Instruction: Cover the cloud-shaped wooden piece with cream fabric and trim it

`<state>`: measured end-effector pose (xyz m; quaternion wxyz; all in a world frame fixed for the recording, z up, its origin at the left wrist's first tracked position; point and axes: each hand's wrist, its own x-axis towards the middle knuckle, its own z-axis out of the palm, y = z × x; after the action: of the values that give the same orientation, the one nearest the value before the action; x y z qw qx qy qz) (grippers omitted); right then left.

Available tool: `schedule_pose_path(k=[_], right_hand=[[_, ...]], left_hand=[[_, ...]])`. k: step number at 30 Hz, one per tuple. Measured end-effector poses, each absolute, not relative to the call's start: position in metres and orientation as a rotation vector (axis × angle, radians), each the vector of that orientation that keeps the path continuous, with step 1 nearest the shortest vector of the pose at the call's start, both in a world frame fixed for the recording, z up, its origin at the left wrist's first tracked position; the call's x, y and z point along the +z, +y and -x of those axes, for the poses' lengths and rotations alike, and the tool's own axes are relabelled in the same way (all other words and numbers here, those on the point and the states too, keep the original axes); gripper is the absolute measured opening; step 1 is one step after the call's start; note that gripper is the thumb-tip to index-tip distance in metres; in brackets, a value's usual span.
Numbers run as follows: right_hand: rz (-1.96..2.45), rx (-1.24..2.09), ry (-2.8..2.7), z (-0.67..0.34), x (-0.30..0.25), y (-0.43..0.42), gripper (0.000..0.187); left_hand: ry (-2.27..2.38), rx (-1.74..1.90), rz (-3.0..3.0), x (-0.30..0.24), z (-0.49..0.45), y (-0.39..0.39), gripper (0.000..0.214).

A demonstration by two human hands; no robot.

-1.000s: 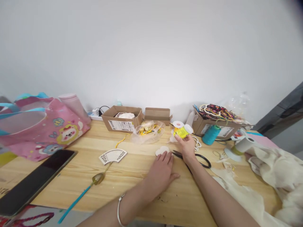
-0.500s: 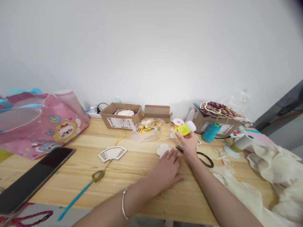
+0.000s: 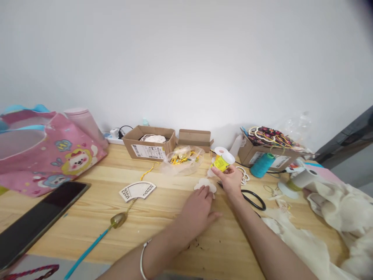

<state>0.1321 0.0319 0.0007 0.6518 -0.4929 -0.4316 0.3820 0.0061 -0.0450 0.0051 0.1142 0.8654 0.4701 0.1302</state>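
My right hand (image 3: 230, 179) is closed around a small yellow-labelled bottle (image 3: 220, 163) with a white cap, held tilted above the table. Flat on the wood, my left hand (image 3: 198, 206) rests its fingertips on a pale flower-shaped cutout (image 3: 204, 184), fingers stretched out and thumb apart. Part of the cutout is hidden under those fingers. Black-handled scissors (image 3: 256, 199) lie beneath and beside my right wrist, their blades mostly covered. A fan-shaped wooden pendant (image 3: 138, 190) lies to the left, strung to a gold bell-like cap (image 3: 119, 220) and a blue tassel (image 3: 87, 251).
Along the wall stand an open carton (image 3: 148, 144), a clear bag of yellow cord (image 3: 182, 159) and a fuller box (image 3: 268, 149). A teal thread cone (image 3: 262, 165) leans near that box. Cream cloth (image 3: 335, 210) covers the right; a phone (image 3: 43, 214) and pink bag (image 3: 58, 155) occupy the left.
My right hand has brought the bottle slightly left and lower, turning its white cap more toward me. My left hand has shifted slightly left and stays on the cutout.
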Motion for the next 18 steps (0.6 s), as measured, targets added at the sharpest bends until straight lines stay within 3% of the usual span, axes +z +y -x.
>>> schedule_pose_path(k=[4, 9, 18], right_hand=[[1.101, 0.881, -0.96, -0.134, 0.003, 0.032, 0.034], [1.069, 0.894, -0.925, -0.137, 0.007, 0.031, 0.033], [0.981, 0.99, -0.879, -0.144, 0.004, 0.031, 0.035]], left_hand=[[1.508, 0.594, -2.311, 0.009, 0.012, -0.027, 0.028], [1.698, 0.756, -2.086, 0.012, 0.028, -0.007, 0.026], [1.536, 0.929, -1.943, -0.002, 0.031, 0.002, 0.023]])
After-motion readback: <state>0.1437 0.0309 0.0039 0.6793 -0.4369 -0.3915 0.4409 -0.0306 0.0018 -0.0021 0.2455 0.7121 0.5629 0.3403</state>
